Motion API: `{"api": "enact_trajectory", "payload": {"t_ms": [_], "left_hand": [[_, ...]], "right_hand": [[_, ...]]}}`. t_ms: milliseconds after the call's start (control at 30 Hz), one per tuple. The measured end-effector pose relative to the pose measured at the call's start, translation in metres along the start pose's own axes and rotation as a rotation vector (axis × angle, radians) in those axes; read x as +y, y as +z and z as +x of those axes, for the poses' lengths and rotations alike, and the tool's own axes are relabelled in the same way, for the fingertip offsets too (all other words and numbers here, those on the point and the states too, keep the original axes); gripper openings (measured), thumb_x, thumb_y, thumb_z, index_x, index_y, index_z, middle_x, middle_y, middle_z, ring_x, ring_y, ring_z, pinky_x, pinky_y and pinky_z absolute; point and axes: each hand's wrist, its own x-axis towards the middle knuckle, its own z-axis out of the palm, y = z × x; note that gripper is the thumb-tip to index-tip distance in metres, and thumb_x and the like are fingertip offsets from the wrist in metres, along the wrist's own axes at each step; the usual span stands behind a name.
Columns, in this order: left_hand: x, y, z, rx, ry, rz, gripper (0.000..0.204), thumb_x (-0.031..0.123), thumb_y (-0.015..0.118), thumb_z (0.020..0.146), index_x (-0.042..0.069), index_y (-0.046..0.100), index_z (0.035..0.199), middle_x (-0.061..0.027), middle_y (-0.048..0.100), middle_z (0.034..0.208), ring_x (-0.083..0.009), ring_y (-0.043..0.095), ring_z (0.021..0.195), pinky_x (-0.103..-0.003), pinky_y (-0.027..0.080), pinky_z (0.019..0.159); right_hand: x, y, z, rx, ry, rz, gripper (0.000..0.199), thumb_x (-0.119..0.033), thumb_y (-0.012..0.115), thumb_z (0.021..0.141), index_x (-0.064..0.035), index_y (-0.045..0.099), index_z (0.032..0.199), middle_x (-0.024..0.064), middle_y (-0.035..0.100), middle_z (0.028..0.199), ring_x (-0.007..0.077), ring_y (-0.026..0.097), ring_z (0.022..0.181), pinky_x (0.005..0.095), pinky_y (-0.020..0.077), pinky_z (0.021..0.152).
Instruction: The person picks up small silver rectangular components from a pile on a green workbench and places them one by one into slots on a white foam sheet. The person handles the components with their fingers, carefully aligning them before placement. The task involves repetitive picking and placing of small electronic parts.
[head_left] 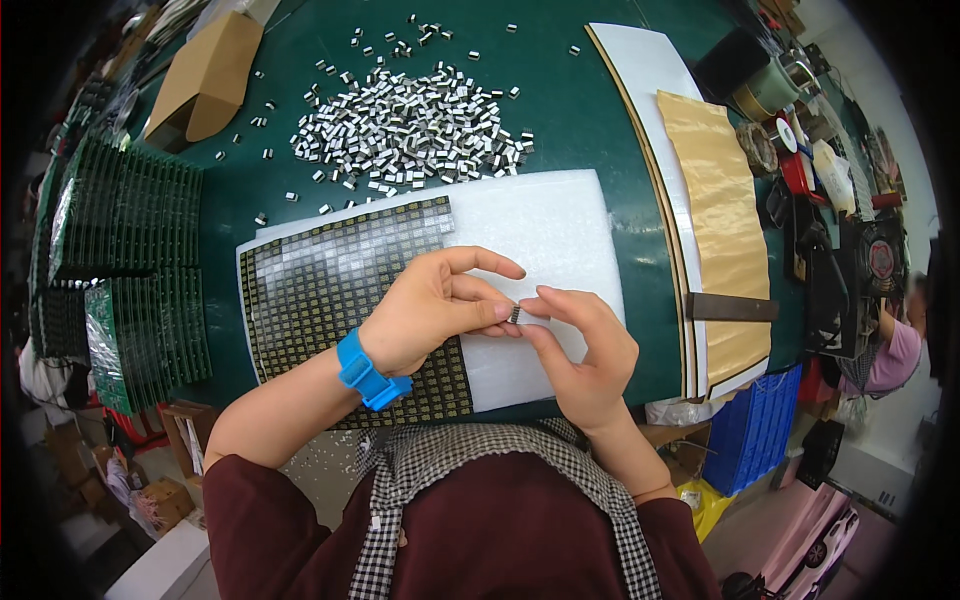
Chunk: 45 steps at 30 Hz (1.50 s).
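Close together in front of me, both hands meet over a white foam sheet (540, 220). My left hand (430, 305), with a blue strap (368, 370) round its wrist, pinches a small dark, striped piece (515, 314) between thumb and fingers. From the other side, thumb and index finger of my right hand (585, 350) close on the same piece. Its exact kind is too small to make out. Left of it, on the foam, lies a black sheet (345, 290) bearing a grid of small gold-printed rectangles, partly covered by my left hand and forearm.
Beyond the foam, small silvery metal pieces (405, 125) are heaped on the green table (560, 120). Stacked green circuit boards (130, 220) stand at left, below an open cardboard box (205, 75). On the right, flat boards carry brown paper (715, 220) and a dark bar (732, 307).
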Motion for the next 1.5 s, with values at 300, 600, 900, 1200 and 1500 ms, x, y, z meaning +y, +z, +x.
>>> {"api": "enact_trajectory", "payload": {"t_ms": [300, 600, 900, 1200, 1500], "left_hand": [[-0.007, 0.008, -0.003, 0.092, 0.366, 0.650, 0.045, 0.006, 0.063, 0.075, 0.002, 0.053, 0.118, -0.0135, 0.067, 0.078, -0.0193, 0.067, 0.072, -0.030, 0.053, 0.066], [0.021, -0.023, 0.013, 0.390, 0.636, 1.155, 0.023, 0.009, 0.060, 0.074, -0.004, 0.062, 0.093, -0.0196, 0.065, 0.081, -0.0349, 0.064, 0.078, -0.042, 0.050, 0.070], [0.025, -0.042, 0.004, 0.255, 0.577, 1.375, 0.021, 0.004, 0.064, 0.074, 0.000, 0.062, 0.095, -0.0137, 0.057, 0.092, -0.0317, 0.055, 0.089, -0.040, 0.046, 0.080], [-0.005, -0.007, 0.024, 0.476, 0.549, 2.085, 0.013, 0.003, 0.060, 0.068, -0.001, 0.059, 0.080, -0.0116, 0.053, 0.079, -0.0270, 0.055, 0.073, -0.035, 0.049, 0.061], [0.018, -0.012, 0.013, 0.348, 0.612, 1.460, 0.005, -0.001, 0.063, 0.071, -0.001, 0.062, 0.076, -0.0064, 0.059, 0.074, -0.0174, 0.061, 0.073, -0.028, 0.051, 0.062]], "right_hand": [[-0.012, 0.002, 0.004, -0.086, -0.208, -0.372, 0.038, 0.009, 0.069, 0.067, 0.0014, 0.064, 0.104, 0.0147, 0.065, 0.083, 0.0311, 0.063, 0.074, 0.0374, 0.0510, 0.067], [0.000, 0.000, -0.009, 0.049, 0.475, 0.343, 0.021, 0.010, 0.061, 0.077, 0.0080, 0.063, 0.098, 0.0122, 0.064, 0.097, 0.0185, 0.061, 0.089, 0.0281, 0.0477, 0.081], [0.009, -0.008, -0.003, -0.025, 0.605, 0.627, 0.018, 0.006, 0.063, 0.082, 0.0066, 0.063, 0.100, 0.0087, 0.064, 0.096, 0.0134, 0.061, 0.087, 0.0249, 0.0490, 0.079], [0.008, -0.008, -0.006, -0.032, 0.620, 0.612, 0.022, 0.004, 0.065, 0.082, 0.0052, 0.063, 0.104, 0.0090, 0.064, 0.098, 0.0141, 0.061, 0.093, 0.0256, 0.0493, 0.083], [0.004, -0.006, -0.005, 0.038, 0.512, 0.515, 0.031, 0.003, 0.068, 0.079, 0.0026, 0.062, 0.109, 0.0104, 0.066, 0.098, 0.0159, 0.063, 0.092, 0.0276, 0.0501, 0.084]]}}
